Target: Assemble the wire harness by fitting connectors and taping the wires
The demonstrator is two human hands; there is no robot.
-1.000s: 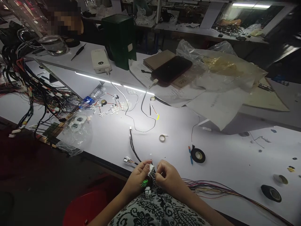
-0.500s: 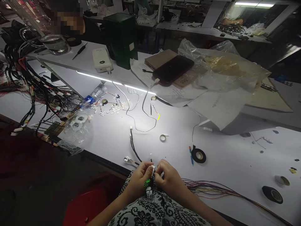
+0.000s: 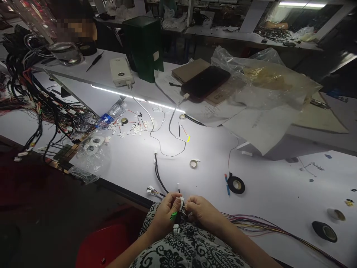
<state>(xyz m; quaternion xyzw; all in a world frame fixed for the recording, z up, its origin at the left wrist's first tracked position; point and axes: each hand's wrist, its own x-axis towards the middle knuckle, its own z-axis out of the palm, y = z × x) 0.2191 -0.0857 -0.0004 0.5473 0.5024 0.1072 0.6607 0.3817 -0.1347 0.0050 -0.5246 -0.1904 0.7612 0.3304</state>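
At the table's front edge my left hand (image 3: 167, 212) pinches a white connector (image 3: 182, 202) between thumb and fingers. My right hand (image 3: 202, 211) is closed just to its right, fingertips around thin wires behind the connector. A green connector (image 3: 173, 216) and another white connector (image 3: 176, 229) hang just below my left hand. Black-sleeved cables (image 3: 159, 178) with a white end run up the table from my hands. A bundle of coloured wires (image 3: 267, 226) stretches from beneath my right forearm to the lower right.
Black tape rolls (image 3: 236, 185) and a blue pen (image 3: 227, 185) lie to the right. A small tape ring (image 3: 193, 163) sits mid-table. Further back are a phone (image 3: 206, 82), a power bank (image 3: 121, 72) and a green bin (image 3: 143, 48). Wire harnesses (image 3: 36, 93) hang left. A person sits behind.
My right hand has moved slightly down and its fingers have curled in more. Wires now show between the hands. My left hand keeps its hold on the white connector.
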